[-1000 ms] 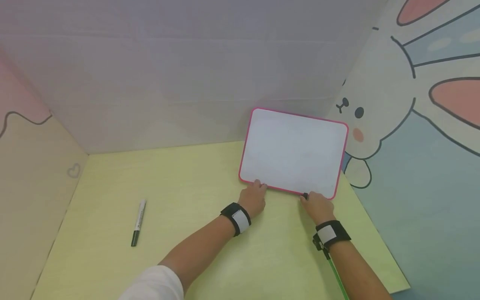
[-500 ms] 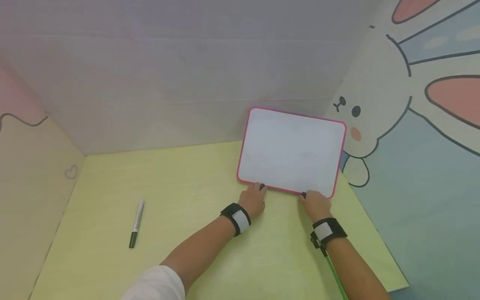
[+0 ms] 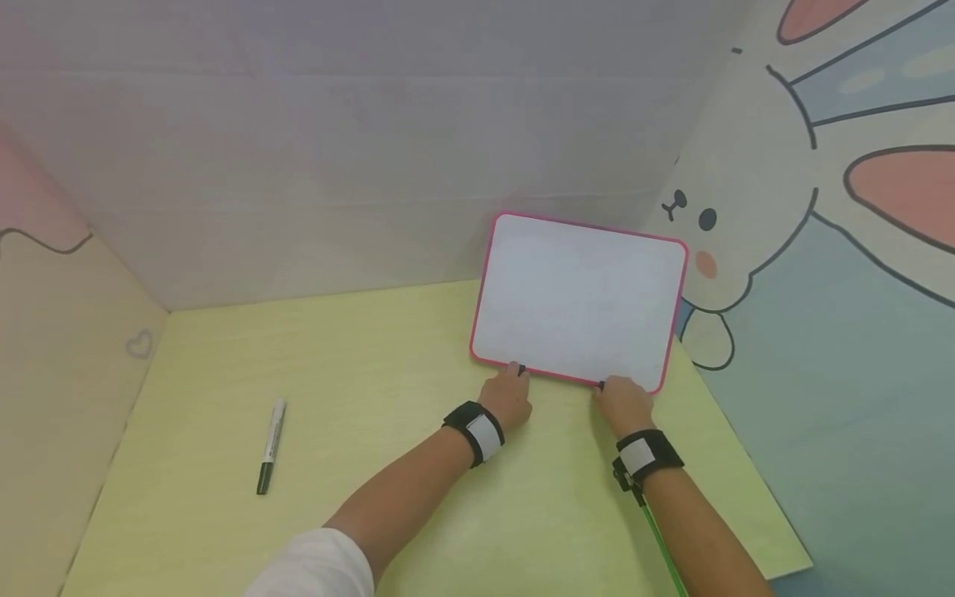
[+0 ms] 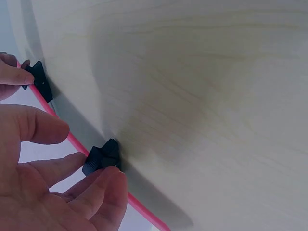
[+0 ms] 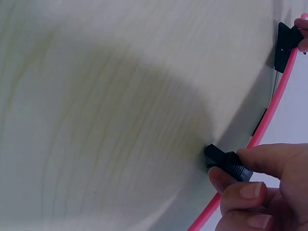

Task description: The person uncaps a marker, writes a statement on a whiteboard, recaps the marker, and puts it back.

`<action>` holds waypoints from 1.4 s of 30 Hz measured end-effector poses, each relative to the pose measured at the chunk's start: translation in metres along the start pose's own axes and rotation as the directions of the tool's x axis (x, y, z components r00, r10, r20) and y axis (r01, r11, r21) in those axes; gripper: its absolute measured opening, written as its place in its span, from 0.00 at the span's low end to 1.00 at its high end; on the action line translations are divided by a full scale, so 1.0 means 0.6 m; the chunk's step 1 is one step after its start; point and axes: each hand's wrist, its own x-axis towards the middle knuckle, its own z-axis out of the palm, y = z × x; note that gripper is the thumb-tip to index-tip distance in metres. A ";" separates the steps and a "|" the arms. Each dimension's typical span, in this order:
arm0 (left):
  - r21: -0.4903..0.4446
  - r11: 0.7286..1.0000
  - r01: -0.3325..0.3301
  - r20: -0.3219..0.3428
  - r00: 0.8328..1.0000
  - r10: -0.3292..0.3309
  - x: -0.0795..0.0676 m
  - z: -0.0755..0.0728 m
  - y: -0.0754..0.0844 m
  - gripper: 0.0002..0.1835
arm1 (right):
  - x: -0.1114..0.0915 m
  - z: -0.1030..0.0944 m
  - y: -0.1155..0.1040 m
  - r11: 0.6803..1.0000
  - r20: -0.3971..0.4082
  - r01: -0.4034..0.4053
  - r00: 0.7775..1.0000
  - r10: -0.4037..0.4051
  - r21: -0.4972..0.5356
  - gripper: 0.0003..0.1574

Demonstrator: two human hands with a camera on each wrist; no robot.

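Note:
A whiteboard (image 3: 578,298) with a pink frame stands tilted at the back right, its upper part overlapping the back wall in the head view. Black plastic clips sit on its lower edge. My left hand (image 3: 507,398) is at the left one, a black clip (image 4: 103,156), with fingertips on both sides of it in the left wrist view. Farther right, my right hand (image 3: 625,405) pinches the other black clip (image 5: 230,162) between thumb and fingers. The clip's far side is hidden by the board in the head view.
A marker (image 3: 272,446) with a dark cap lies on the left of the pale yellow table (image 3: 358,356). Walls enclose the table at the back and both sides; the right wall (image 3: 843,356) bears a rabbit picture. A green cable (image 3: 662,547) runs from the right wristband.
My left fingers have shifted slightly, and the left clip now shows beside them. The right hand keeps its hold. The whole head view has drifted a little.

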 end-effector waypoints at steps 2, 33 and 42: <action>-0.010 1.000 0.011 0.020 1.000 -0.011 0.001 0.001 0.002 0.25 | 0.000 0.001 0.000 1.000 -0.008 0.001 1.000 -0.001 0.004 0.19; -0.014 0.998 -0.055 -0.053 0.997 0.054 -0.014 0.016 -0.015 0.18 | -0.006 0.008 -0.008 0.999 0.026 0.014 1.000 -0.015 0.042 0.19; 0.014 0.997 -0.078 -0.040 0.996 0.078 -0.029 0.011 -0.035 0.08 | -0.014 0.009 -0.019 0.997 0.048 0.064 0.997 -0.067 0.053 0.19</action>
